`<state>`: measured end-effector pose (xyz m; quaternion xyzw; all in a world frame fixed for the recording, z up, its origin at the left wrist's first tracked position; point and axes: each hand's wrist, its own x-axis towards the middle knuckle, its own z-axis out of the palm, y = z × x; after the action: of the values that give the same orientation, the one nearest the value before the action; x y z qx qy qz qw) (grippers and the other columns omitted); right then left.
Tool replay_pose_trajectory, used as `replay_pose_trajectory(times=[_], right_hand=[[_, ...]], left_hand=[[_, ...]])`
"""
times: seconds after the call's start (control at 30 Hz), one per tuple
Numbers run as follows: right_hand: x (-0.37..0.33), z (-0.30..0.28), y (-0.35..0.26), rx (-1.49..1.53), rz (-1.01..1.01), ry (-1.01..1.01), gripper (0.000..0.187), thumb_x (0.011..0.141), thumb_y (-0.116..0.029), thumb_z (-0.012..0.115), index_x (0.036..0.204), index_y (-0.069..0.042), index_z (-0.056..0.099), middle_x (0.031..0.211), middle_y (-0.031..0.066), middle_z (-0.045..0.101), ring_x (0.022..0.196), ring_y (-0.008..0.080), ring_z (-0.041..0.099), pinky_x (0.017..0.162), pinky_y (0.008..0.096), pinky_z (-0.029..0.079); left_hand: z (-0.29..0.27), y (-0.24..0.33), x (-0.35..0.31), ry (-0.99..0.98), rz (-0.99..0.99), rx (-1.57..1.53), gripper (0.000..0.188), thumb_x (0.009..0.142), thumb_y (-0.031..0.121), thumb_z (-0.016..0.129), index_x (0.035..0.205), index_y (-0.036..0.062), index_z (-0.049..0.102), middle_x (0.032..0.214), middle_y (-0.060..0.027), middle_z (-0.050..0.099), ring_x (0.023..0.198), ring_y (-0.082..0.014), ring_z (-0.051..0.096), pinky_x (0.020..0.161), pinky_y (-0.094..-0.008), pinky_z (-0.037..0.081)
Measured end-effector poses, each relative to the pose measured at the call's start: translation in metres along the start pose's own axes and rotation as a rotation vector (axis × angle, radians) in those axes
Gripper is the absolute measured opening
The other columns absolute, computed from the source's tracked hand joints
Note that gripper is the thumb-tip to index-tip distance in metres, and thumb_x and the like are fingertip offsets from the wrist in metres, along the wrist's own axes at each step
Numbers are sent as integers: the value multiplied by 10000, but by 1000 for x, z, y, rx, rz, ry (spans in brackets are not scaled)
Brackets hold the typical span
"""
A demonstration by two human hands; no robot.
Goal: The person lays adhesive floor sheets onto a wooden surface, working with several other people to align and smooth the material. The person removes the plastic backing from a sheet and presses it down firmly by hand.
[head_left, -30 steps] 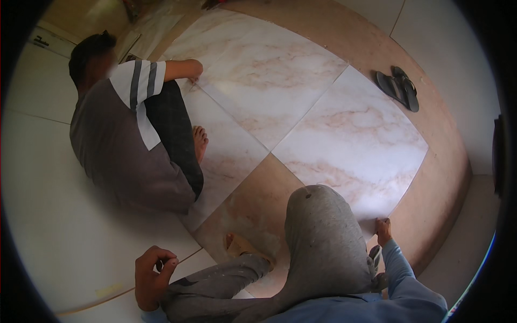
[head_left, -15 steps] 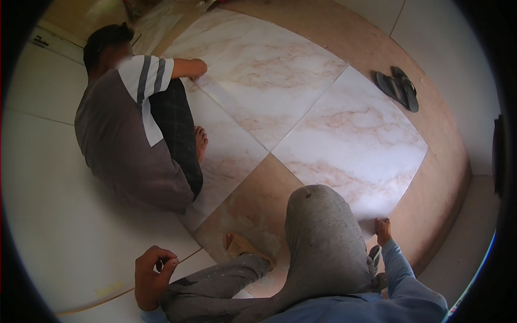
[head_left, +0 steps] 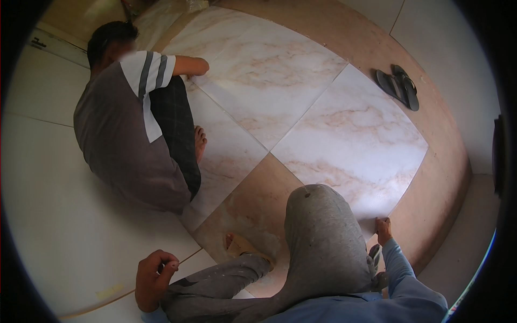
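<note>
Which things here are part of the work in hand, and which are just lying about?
Work in hand, it seems:
- marbled tile, right hand at its near edge
- adjoining marbled tiles

Apparently just lying about:
- black slippers on brown floor

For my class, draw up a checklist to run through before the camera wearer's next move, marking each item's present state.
1. Right hand at the near edge of the right marbled tile: ok.
2. Right hand's grip on that edge: cannot tell; the fingers are partly hidden.
3. Left hand empty: cannot tell; it is curled.
4. Black sandals off the tiles: ok, beside them.
5. Co-worker clear of the tiles: not ok; a bare foot rests on one.
</note>
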<state>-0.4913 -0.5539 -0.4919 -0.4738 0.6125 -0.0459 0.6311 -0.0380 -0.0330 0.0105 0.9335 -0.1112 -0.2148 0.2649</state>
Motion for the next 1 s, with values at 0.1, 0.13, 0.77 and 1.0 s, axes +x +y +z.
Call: replay_pose_trajectory(times=[0.1, 0.13, 0.77, 1.0], right_hand=[[-2, 2, 0, 30, -44, -22, 514, 945, -370, 705, 1275, -90, 427, 1056, 73, 573, 917, 184, 580, 741, 382, 535], [-3, 4, 0, 19, -71, -32, 489, 960, -377, 682, 1237, -79, 410, 1001, 69, 547, 854, 174, 546, 696, 371, 497], [4, -6, -104, -1595, -257, 106, 405, 897, -425, 758, 1031, -45, 730, 1040, 135, 776, 962, 314, 750, 851, 490, 591], [22, 146, -229, -1114, -854, 45, 820, 817, -425, 871, 1495, -111, 534, 1562, 188, 500, 1441, 405, 439, 1112, 584, 449]], left_hand=[[3, 0, -3, -6, 0, -18, 145, 954, 121, 654, 902, -6, 701, 773, -78, 701, 655, -142, 597, 604, -290, 439], [5, 1, -3, -3, -9, -38, 152, 962, 117, 638, 898, -8, 697, 770, -80, 699, 663, -149, 609, 604, -293, 441], [9, 32, -2, 151, 144, -21, 136, 803, 64, 826, 793, 15, 700, 689, -60, 666, 626, -148, 581, 612, -304, 419], [25, 82, -5, 204, 129, -15, 117, 863, 82, 771, 811, 13, 692, 676, -69, 657, 619, -145, 577, 602, -310, 414]])
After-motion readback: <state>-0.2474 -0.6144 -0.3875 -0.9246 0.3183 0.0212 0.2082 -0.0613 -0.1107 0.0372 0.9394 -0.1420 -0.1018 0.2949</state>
